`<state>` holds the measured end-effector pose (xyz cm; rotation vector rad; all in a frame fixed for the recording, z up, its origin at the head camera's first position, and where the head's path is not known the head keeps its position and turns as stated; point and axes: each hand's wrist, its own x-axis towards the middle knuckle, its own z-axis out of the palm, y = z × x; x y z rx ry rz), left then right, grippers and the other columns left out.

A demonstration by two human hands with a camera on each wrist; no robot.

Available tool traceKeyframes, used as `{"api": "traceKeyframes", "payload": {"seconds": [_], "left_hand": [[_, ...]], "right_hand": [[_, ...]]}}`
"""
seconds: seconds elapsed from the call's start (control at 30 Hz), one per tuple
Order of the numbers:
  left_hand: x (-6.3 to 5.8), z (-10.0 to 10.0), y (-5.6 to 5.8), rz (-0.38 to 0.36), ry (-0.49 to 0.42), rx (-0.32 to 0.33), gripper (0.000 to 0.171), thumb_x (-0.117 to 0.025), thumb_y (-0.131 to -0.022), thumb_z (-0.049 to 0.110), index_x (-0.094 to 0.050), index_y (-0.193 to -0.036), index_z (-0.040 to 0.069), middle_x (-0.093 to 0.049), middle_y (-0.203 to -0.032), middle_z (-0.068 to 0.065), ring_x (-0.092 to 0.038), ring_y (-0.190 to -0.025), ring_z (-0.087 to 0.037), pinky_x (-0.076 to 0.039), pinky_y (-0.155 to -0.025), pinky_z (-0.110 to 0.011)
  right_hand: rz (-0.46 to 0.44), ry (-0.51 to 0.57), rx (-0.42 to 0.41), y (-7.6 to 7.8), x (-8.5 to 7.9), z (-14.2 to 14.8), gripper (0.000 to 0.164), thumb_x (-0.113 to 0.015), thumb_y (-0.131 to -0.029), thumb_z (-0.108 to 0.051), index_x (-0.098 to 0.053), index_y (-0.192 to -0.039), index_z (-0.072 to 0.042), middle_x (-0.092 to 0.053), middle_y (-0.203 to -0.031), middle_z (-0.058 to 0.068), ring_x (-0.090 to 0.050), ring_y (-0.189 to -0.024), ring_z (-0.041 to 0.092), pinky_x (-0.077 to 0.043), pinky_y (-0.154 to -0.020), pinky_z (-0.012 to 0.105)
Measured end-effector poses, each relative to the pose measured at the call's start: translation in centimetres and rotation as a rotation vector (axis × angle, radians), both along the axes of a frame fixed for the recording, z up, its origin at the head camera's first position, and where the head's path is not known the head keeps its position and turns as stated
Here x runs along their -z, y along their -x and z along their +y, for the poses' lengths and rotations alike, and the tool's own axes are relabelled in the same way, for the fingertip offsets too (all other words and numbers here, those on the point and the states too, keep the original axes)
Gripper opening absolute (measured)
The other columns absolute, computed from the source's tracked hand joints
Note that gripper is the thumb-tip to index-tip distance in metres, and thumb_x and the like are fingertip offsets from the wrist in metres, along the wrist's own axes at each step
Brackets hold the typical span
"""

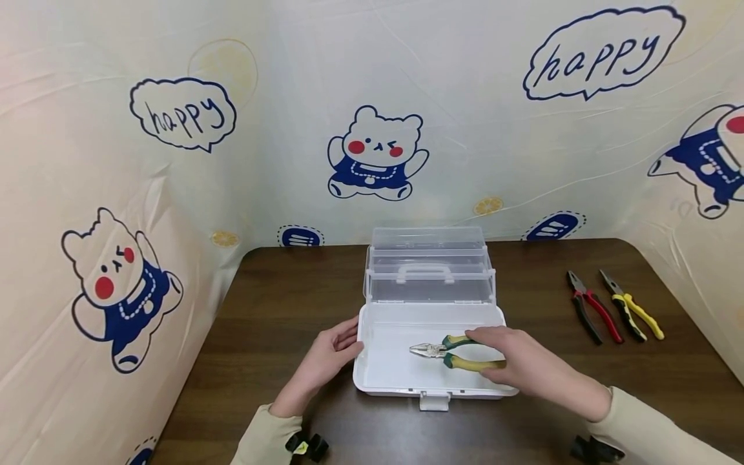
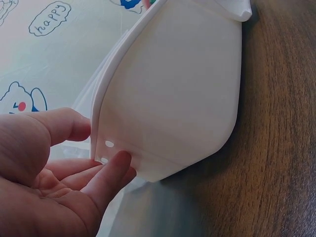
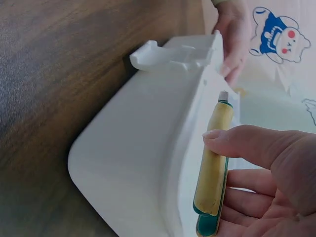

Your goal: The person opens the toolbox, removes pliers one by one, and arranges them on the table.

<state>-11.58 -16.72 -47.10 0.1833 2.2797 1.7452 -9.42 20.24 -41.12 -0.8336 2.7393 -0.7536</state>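
A white plastic toolbox with a raised clear lid stands on the table. My right hand grips the yellow-and-green handles of a pair of combination pliers over the box's inside, their metal jaws pointing left. In the right wrist view, the thumb lies on one pliers handle. At the box's left side, my left hand holds the edge. The left wrist view puts its thumb at the rim and fingertips against the outer wall.
To the right on the brown table lie red-and-black pliers and yellow-and-black long-nose pliers. A white latch hangs at the box's front. Behind the table hangs a printed curtain.
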Motion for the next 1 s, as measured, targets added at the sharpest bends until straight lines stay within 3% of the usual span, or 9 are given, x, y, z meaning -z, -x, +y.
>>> {"api": "traceKeyframes", "payload": {"seconds": [0.27,0.6,0.83,1.0], "left_hand": [[0.3,0.2,0.2,0.004,0.023,-0.001,0.057,-0.068,-0.1,0.008,-0.047,-0.152,-0.007,-0.056,-0.147,-0.029,-0.059,-0.132,-0.04,-0.052,-0.105,-0.041],[0.2,0.1,0.2,-0.003,0.014,-0.011,0.057,-0.068,-0.1,0.006,-0.047,-0.152,-0.007,-0.055,-0.147,-0.029,-0.059,-0.133,-0.039,-0.053,-0.105,-0.04],[0.2,0.1,0.1,-0.014,0.012,-0.016,0.057,-0.068,-0.1,0.006,-0.047,-0.152,-0.007,-0.055,-0.147,-0.029,-0.059,-0.133,-0.039,-0.052,-0.105,-0.04],[0.3,0.0,0.1,-0.008,0.002,-0.006,0.057,-0.067,-0.1,0.006,-0.047,-0.152,-0.007,-0.055,-0.147,-0.029,-0.059,-0.133,-0.04,-0.053,-0.105,-0.038]], "right_hand": [[0.042,-0.016,0.071,-0.5,-1.0,2.1,0.059,-0.09,-0.08,-0.015,-0.069,-0.134,-0.005,-0.07,-0.13,0.014,-0.068,-0.115,0.033,-0.06,-0.09,0.05],[0.122,-0.054,0.181,-0.8,-1.7,5.7,0.062,-0.091,-0.08,-0.022,-0.068,-0.136,-0.006,-0.071,-0.13,0.016,-0.069,-0.115,0.036,-0.059,-0.087,0.052],[0.132,-0.102,0.263,-0.9,-2.0,8.8,0.067,-0.091,-0.08,-0.024,-0.065,-0.138,-0.004,-0.071,-0.128,0.019,-0.07,-0.107,0.033,-0.055,-0.073,0.04],[0.111,-0.117,0.332,-0.9,-1.8,10.7,0.067,-0.09,-0.081,-0.026,-0.064,-0.139,-0.002,-0.069,-0.128,0.024,-0.07,-0.102,0.034,-0.055,-0.072,0.044]]}}
